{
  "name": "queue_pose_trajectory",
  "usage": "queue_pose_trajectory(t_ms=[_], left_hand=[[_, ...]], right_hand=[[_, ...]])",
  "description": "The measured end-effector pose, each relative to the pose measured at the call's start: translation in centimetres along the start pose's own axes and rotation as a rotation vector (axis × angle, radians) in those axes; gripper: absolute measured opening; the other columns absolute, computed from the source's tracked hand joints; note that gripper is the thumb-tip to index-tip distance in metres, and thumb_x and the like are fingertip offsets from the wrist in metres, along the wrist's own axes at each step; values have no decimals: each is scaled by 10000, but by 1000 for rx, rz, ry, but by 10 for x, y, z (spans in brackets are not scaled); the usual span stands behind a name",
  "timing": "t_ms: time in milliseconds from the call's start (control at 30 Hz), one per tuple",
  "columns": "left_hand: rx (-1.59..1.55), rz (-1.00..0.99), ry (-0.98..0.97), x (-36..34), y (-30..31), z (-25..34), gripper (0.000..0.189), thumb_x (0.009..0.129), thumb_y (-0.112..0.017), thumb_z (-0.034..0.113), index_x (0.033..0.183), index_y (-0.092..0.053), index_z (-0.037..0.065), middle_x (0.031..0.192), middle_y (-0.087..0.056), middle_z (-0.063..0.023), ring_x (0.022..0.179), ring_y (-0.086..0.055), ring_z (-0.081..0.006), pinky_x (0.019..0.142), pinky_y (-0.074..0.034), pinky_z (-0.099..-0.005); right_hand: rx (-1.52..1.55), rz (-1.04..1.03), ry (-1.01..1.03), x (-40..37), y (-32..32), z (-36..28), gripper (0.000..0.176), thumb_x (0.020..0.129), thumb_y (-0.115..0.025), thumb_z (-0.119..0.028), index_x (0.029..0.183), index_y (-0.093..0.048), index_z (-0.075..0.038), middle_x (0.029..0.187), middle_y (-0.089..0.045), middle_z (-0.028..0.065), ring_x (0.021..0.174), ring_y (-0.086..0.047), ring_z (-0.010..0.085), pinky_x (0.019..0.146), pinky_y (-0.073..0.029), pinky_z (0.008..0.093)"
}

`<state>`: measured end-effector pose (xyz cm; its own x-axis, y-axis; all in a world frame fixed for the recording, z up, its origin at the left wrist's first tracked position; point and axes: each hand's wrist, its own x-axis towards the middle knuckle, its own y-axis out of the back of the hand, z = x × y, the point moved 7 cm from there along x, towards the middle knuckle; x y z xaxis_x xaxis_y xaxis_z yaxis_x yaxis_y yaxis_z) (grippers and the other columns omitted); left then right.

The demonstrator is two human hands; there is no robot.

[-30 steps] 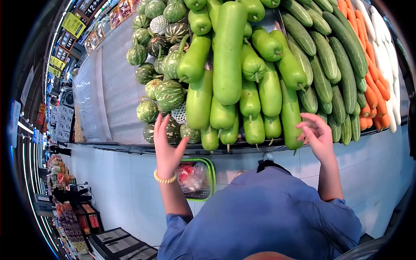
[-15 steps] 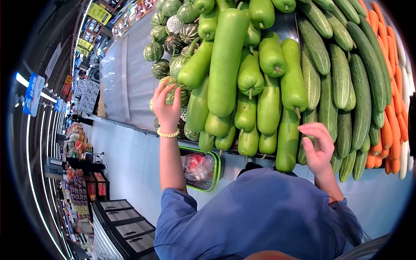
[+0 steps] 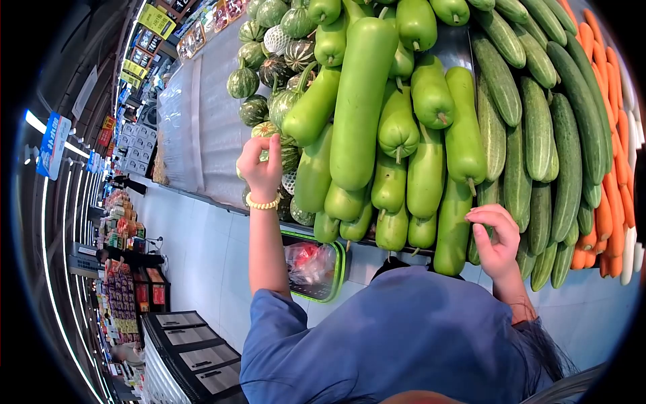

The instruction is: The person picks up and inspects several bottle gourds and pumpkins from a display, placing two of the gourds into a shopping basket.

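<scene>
green striped round squash (image 3: pixel 268 129) clamped in our left hand (image 3: pixel 261 170); tugging could topple the squash pile (image 3: pixel 272 67); right hand (image 3: pixel 496 240) closure we cannot tell.

On the surface (image 3: pixel 202 128) we see pumpkins (image 3: pixel 269 101) at the left, gourds (image 3: pixel 356 108) beside them, cucumbers (image 3: pixel 538 128) further right, carrots (image 3: pixel 609 188) outermost; a basket (image 3: pixel 338 269) sits below the front edge

Head camera — looking down, close over produce shelf (image 3: pixel 202 135)
</scene>
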<state>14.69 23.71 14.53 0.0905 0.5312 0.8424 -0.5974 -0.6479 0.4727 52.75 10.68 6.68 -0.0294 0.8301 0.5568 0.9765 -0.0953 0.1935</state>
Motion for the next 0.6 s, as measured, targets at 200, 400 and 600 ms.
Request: queue_pose_trajectory(t_ms=[200, 400, 600], left_hand=[[-451, -233, 239, 37, -51, 36, 381, 808, -680, 108, 1116, -499, -24, 978, -621, -156, 906, -612, -210, 809, -485, -306], [-300, -436, 257, 20, -118, 73, 862, 724, -750, 281, 1373, -277, -29, 1304, -452, -255, 1206, -476, -309, 980, -403, -367], [-533, -536, 556, 15, -120, 61, 812, 686, -779, 238, 1346, -372, -2, 1183, -586, -175, 1062, -591, -241, 905, -464, -347]], right_hand=[[-47, 33, 19, 3, -21, -5, 177, 773, -586, 44, 947, -613, 23, 864, -627, 132, 780, -613, 235, 719, -490, 309], [-10, 74, -36, 2, -52, -12, 282, 783, -584, 36, 1064, -577, 14, 890, -642, 124, 804, -631, 232, 748, -495, 314], [-68, -49, -91, 9, -79, -17, 167, 785, -592, 23, 946, -633, 5, 853, -642, 128, 783, -624, 251, 710, -492, 316]])
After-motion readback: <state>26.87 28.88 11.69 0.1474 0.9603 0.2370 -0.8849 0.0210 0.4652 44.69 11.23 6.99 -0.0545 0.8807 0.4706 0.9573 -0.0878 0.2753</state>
